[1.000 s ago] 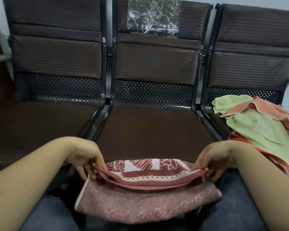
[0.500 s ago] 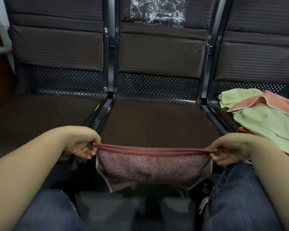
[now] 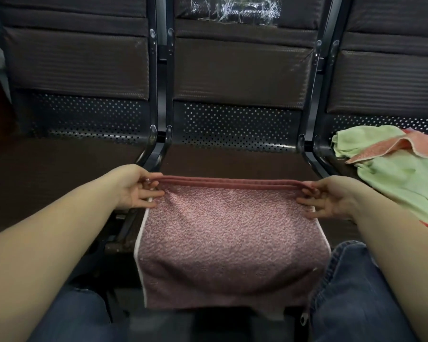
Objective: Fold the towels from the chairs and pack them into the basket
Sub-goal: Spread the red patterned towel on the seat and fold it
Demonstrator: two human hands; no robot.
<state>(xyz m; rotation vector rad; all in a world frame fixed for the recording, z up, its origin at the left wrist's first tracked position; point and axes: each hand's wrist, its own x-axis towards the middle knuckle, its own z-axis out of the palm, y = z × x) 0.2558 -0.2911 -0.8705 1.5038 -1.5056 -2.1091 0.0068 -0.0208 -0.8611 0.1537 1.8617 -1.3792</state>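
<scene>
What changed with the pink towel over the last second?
Both hands, left and right, lifted the doubled top edge of the pink towel and pulled it taut, so the patterned side seen a second ago is now hidden and the towel hangs flat between the knees. Both hands kept pinching its corners throughout. The green towel and orange towel stayed on the right chair.
</scene>
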